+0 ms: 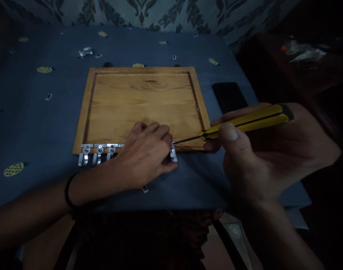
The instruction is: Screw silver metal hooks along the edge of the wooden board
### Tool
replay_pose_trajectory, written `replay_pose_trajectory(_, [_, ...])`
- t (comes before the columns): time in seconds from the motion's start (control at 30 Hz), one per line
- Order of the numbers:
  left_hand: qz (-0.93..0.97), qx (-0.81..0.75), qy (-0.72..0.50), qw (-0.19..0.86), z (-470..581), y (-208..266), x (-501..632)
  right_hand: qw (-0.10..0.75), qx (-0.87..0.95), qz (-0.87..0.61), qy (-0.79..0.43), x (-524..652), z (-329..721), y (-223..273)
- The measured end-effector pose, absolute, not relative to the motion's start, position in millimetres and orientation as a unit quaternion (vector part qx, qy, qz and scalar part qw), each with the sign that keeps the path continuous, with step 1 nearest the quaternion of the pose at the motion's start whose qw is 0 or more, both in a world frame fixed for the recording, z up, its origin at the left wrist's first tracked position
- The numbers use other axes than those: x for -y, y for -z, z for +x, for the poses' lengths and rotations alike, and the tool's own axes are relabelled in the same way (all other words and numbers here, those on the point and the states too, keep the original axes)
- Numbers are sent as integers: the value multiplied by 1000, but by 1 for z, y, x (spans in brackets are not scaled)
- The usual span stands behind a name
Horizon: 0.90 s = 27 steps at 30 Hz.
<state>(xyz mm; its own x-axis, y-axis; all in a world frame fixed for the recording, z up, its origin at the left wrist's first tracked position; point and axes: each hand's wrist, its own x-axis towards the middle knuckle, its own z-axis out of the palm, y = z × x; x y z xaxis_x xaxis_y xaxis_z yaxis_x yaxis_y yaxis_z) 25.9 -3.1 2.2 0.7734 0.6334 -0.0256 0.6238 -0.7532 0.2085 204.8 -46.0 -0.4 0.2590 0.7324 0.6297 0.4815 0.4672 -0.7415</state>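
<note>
A wooden board with a raised frame (143,101) lies flat on the table. Along its near edge sits a row of silver metal hooks (99,154), partly covered by my left hand and forearm. My left hand (149,153) is closed at the right end of the row, its thumb and fingers around a metal hook (174,153). My right hand (261,150) grips a yellow and black screwdriver (244,122). The screwdriver's shaft points left, and its tip meets the hook beside my left fingers. Whether the tip sits in a screw is too small to tell.
A blue patterned cloth (33,123) covers the table. Loose metal hooks (86,52) lie beyond the board at the back left. To the board's right is a dark flat object (229,95). A clear plastic bag (307,54) rests on a dark surface at the far right.
</note>
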Motion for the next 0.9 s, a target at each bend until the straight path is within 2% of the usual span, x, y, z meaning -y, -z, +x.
replay_pose_trajectory(0.27, [934,-341,-10,108,26,-2,3,628,618,-466,-83,42,202,2])
replay_pose_trajectory(0.5, [936,-337,-25,100,26,0,4,565,646,-493,-141,48,205,-10])
replay_pose_trajectory(0.7, [936,-338,-26,99,26,0,4,550,648,-477,-224,47,214,-13])
replay_pose_trajectory(0.9, [935,-338,-24,103,26,-1,4,565,649,-488,-149,48,207,-10])
